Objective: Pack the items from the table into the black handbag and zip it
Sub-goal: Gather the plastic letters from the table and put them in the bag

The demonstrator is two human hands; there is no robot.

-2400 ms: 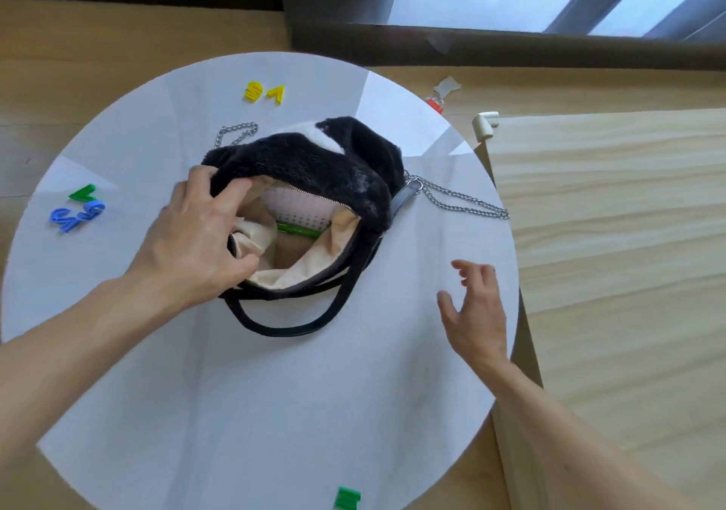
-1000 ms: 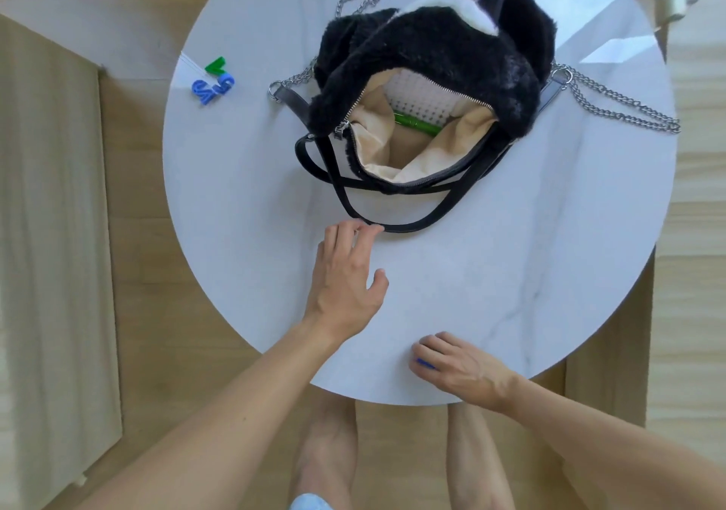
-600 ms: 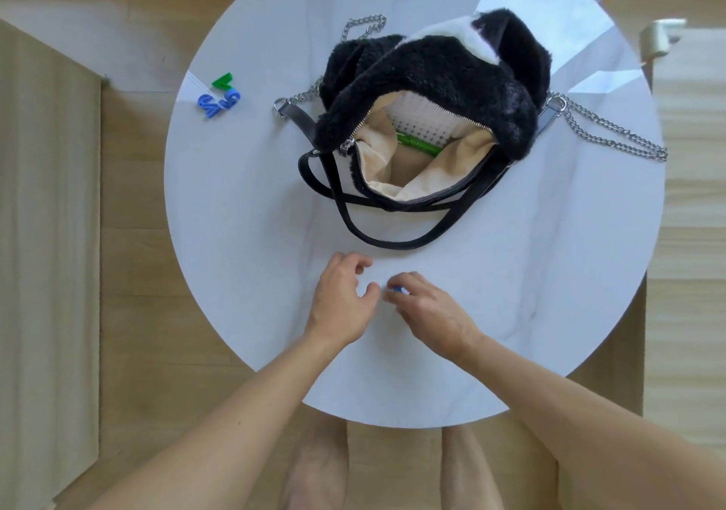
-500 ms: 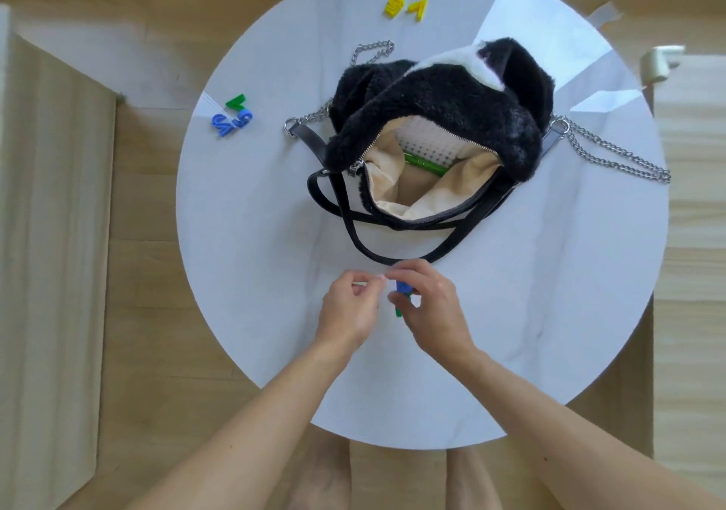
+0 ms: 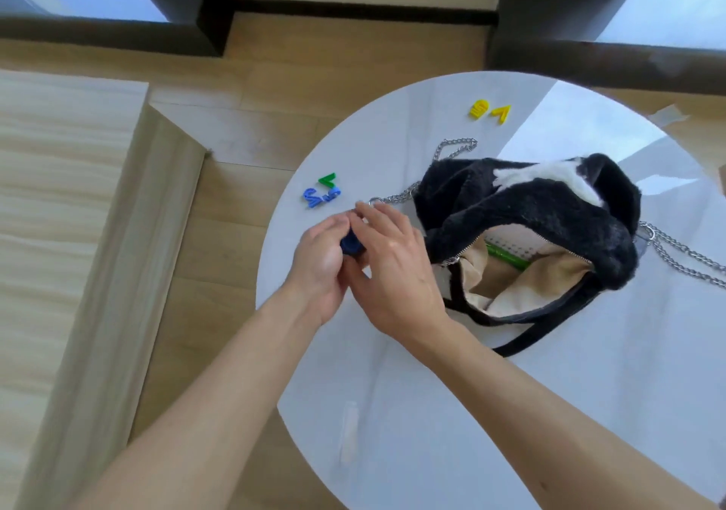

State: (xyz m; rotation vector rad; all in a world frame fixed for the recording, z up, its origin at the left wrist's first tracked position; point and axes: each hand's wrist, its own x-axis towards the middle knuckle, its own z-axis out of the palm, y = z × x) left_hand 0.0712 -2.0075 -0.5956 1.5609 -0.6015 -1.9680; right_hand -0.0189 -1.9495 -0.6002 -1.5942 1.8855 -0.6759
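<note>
The black furry handbag (image 5: 530,210) lies open on the round white table (image 5: 451,411), its beige lining showing and a green item (image 5: 506,256) inside. My left hand (image 5: 320,266) and my right hand (image 5: 393,269) meet just left of the bag. Both close around a small blue plastic piece (image 5: 351,244), which is mostly hidden between the fingers. Blue and green plastic letters (image 5: 320,191) lie just beyond my hands near the table's left edge. Two yellow letters (image 5: 489,110) sit at the far side.
The bag's chain strap (image 5: 683,258) trails to the right, and its black handles (image 5: 526,336) loop toward me. A light wooden surface (image 5: 59,195) stands to the left of the table, with wooden floor between. Dark window frames run along the back.
My hands, joined on the small piece, have moved from in front of the bag to its left side, toward the blue and green letters. The view has swung left.
</note>
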